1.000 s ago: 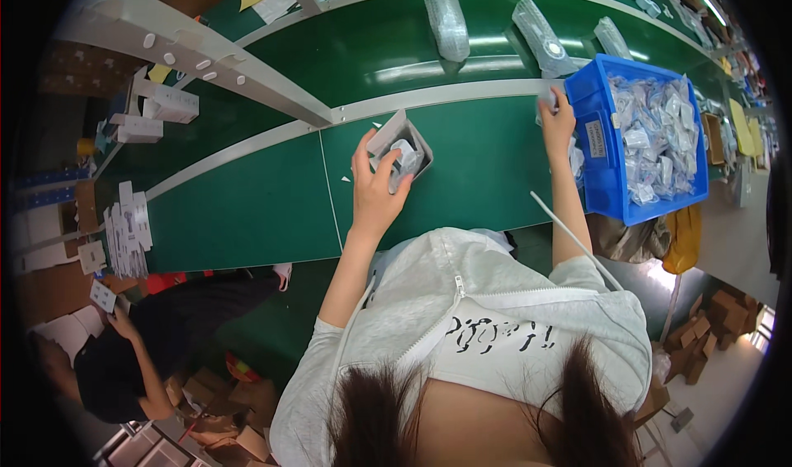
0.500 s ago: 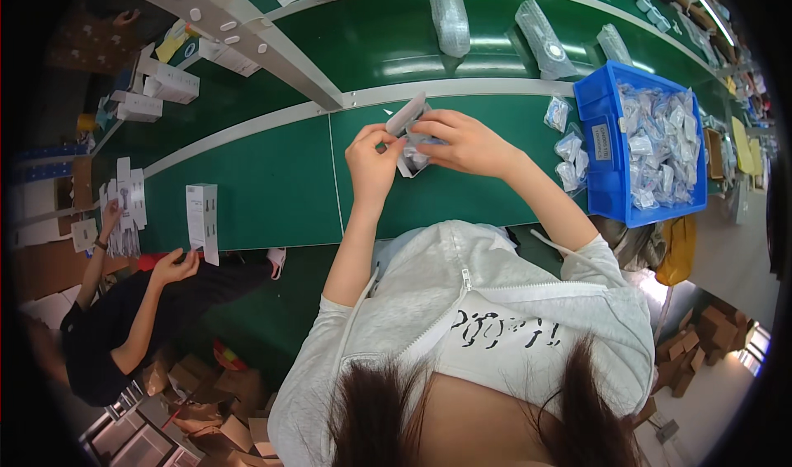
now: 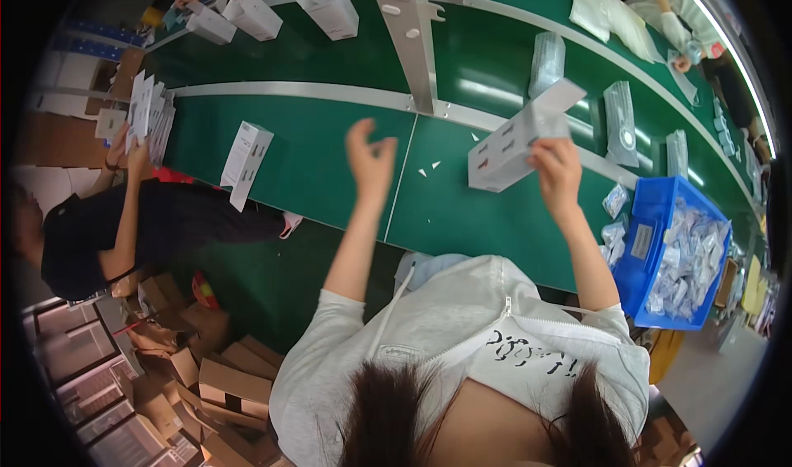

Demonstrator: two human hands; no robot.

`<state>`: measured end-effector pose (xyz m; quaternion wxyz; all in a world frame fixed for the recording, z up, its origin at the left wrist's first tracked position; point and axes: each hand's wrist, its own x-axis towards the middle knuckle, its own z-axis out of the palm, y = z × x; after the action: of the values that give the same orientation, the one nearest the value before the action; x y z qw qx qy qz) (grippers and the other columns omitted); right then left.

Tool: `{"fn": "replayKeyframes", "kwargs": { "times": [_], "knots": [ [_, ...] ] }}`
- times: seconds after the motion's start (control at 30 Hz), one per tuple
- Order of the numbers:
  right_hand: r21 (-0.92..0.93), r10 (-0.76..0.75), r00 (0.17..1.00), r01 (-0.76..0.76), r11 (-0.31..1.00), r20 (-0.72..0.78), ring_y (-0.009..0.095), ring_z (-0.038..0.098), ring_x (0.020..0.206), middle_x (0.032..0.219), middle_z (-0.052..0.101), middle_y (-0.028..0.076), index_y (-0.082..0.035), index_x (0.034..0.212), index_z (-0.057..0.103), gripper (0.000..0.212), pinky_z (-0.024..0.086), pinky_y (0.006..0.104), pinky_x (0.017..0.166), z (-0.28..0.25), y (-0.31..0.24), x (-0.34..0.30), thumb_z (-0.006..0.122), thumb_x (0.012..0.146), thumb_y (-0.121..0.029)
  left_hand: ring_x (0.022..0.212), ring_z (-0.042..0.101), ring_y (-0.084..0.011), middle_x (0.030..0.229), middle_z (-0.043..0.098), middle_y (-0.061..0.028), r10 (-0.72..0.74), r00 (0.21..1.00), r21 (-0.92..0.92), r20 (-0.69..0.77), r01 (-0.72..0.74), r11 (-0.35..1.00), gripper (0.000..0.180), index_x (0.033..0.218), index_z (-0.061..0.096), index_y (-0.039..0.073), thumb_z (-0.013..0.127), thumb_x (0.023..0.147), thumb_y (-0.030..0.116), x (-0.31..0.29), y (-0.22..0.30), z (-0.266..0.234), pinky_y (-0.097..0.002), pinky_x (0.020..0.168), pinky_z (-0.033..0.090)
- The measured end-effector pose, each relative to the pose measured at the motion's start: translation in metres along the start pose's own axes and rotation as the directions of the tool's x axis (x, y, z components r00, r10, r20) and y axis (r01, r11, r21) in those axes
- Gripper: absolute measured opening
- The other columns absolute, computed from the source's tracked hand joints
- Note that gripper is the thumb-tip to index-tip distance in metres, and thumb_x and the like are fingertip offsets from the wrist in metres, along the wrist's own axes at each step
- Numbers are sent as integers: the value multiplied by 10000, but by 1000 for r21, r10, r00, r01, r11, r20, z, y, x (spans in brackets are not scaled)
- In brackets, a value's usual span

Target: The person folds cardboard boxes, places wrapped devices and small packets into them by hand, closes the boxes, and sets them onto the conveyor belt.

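Observation:
My right hand [image 3: 558, 170] is closed on one end of a white cardboard box [image 3: 505, 155], held tilted over the green bench, with a flap standing out at its upper right end. To the left, my left hand [image 3: 371, 155] hovers above the bench with nothing in it, thumb and fingers apart and slightly blurred. Small white paper scraps [image 3: 436, 165] lie on the bench between my hands. Farther left stands another white box [image 3: 247, 158] with a flap hanging out toward the near edge.
A blue bin [image 3: 643, 244] of clear-bagged parts sits at the right, with several loose bags [image 3: 615, 200] beside it. A metal post [image 3: 406, 38] rises behind the bench. Bubble-wrapped items [image 3: 620, 125] lie on the conveyor beyond. A co-worker [image 3: 91, 236] at left handles flat white cartons [image 3: 151, 116].
Both hands were together at the box; my left hand has let go and moved away. My right hand has carried the box to the right. The view has shifted, and the co-worker's hands are now together.

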<state>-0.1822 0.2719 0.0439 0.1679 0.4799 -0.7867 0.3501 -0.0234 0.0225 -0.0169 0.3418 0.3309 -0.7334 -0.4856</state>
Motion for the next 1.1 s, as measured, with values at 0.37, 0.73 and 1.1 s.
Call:
{"fn": "replayKeyframes", "kwargs": {
  "times": [0.37, 0.73, 1.1],
  "knots": [
    [-374, -243, 965, 190, 908, -100, 142, 493, 735, 726, 599, -69, -130, 823, 624, 160, 346, 327, 796, 78, 83, 180, 581, 669, -120, 1179, 266, -391, 1297, 270, -171, -314, 919, 951, -239, 286, 115, 995, 1317, 213, 143, 797, 512, 132, 151, -162, -246, -647, 832, 335],
    [-231, -213, 972, 185, 955, -101, 204, 467, 1003, 1004, 575, 35, -109, 1024, 570, 328, 343, 334, 876, 130, 60, 163, 583, 700, -60, 959, 444, -341, 1080, 450, -176, 240, 865, 797, 440, -500, 340, 649, 1170, 408, 25, 651, 569, 58, 100, -76, -171, -409, 859, 349],
    [509, -9, 568, -745, -431, 823, 278, 519, 1004, 1247, 408, 217, 11, 1286, 317, 693, 458, 344, 814, 94, -38, -19, 639, 738, -265, 1110, 311, -249, 1194, 339, 0, 749, 305, 156, 588, -952, 265, 488, 1045, 400, 326, 659, 675, 139, -51, 11, -25, -494, 943, 287]
  ]
}}
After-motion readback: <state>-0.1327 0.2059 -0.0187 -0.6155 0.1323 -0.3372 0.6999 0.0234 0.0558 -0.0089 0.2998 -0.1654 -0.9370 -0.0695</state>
